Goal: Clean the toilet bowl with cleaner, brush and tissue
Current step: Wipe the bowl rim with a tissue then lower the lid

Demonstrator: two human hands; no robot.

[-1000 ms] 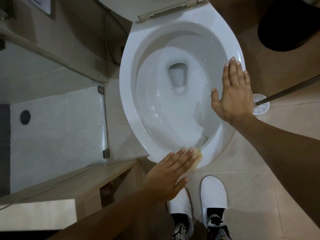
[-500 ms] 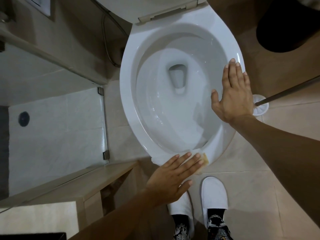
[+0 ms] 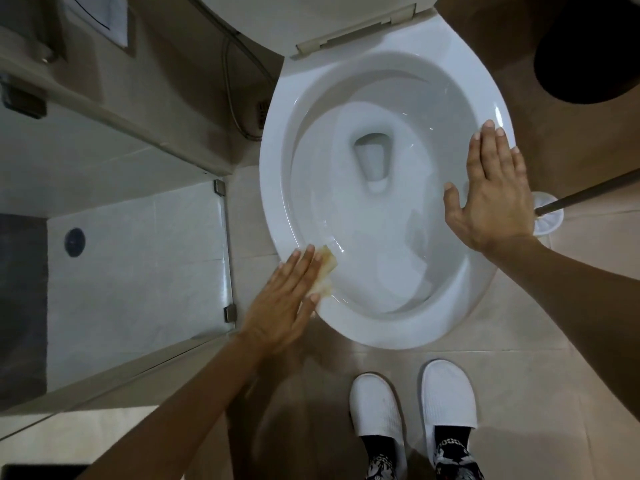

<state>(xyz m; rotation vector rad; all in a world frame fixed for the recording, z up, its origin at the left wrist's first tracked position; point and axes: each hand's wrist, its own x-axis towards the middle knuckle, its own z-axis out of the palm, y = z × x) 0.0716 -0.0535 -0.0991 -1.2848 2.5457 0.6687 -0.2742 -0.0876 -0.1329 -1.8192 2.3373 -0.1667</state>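
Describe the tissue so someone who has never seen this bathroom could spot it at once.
Find the white toilet bowl in the middle of the view and follow its rim to the left-hand side. There the left hand presses flat on the tissue, a small crumpled wad, the only yellowish thing on the white rim.

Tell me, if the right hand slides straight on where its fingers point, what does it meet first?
Probably nothing soon: the right hand lies flat on the bowl's rim, fingers pointing along it toward the raised seat's hinge. The rim ahead looks bare.
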